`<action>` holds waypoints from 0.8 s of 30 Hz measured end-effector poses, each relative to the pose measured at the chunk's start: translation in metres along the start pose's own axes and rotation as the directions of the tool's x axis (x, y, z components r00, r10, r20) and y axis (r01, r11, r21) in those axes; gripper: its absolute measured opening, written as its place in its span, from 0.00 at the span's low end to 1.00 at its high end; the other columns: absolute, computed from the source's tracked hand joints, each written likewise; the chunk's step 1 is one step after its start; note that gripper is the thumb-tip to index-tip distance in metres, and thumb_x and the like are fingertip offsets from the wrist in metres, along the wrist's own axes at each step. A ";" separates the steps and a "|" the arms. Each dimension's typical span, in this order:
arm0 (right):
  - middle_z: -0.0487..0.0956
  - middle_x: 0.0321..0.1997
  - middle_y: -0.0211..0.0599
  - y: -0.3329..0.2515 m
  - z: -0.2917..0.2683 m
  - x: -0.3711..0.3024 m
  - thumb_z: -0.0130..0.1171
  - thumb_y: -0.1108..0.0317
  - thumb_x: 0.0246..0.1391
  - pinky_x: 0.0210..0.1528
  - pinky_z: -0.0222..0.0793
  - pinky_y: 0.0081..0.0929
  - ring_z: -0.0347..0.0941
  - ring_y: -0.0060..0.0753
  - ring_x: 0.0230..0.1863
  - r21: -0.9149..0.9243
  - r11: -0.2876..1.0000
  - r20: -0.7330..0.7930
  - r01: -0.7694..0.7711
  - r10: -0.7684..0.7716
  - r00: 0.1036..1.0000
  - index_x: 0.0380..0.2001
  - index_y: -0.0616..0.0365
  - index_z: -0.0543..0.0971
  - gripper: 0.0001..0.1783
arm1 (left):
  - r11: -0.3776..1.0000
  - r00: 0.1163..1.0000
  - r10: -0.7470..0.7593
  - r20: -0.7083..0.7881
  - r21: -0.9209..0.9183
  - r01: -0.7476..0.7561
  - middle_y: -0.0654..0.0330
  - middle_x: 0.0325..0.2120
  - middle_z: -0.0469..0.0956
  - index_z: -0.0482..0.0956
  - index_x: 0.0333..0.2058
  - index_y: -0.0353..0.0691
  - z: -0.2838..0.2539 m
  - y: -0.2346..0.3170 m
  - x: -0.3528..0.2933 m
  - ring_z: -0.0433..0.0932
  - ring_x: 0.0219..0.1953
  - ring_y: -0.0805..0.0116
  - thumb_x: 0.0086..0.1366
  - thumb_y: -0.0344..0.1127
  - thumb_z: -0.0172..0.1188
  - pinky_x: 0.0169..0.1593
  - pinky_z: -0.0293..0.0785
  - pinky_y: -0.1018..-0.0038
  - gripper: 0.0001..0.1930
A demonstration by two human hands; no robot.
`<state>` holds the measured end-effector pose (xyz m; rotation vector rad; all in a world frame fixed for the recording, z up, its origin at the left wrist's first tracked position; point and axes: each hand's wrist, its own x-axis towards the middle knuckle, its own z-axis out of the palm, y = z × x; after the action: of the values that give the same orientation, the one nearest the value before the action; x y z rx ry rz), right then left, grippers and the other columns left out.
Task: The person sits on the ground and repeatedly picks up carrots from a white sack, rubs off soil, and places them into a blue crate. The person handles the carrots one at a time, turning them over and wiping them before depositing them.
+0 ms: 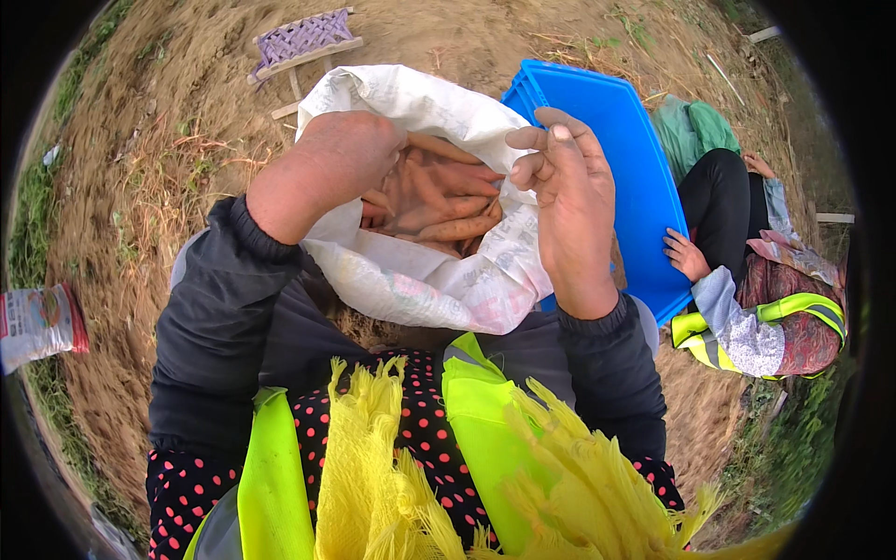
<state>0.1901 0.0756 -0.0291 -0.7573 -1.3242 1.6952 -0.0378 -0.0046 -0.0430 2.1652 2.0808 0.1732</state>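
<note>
A white woven sack (401,291) with its mouth rolled back stands in front of me, holding many orange carrots (457,227). My left hand (359,154) is over the sack's left far rim, its fingers curled down toward the carrots. Those fingertips are mostly hidden behind the hand, and a carrot (439,147) lies right beside them. Raised above the right rim, my right hand (569,177) has bent fingers that stand apart with nothing between them. Both hands look dusty with soil.
A blue plastic crate (644,177) stands tilted just right of the sack. Another person (779,327) sits beyond it, a hand on its edge. A low stool with purple webbing (303,39) is at the far left. A printed bag (42,325) lies at the left edge.
</note>
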 end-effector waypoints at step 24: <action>0.82 0.44 0.46 -0.089 -0.079 -0.044 0.46 0.64 0.70 0.36 0.71 0.24 0.75 0.26 0.30 0.256 0.889 -0.236 0.381 -0.324 0.916 0.55 0.62 0.71 0.17 | 1.000 0.907 0.007 0.421 0.009 -0.012 0.41 0.50 0.76 0.72 0.55 0.36 0.068 0.016 0.032 0.79 0.48 0.44 0.58 0.39 0.63 0.49 0.77 0.56 0.27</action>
<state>0.2998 0.0821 0.0349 -0.4512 -0.9767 1.4438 -0.0086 0.0254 -0.1075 1.9955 1.8257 -0.2845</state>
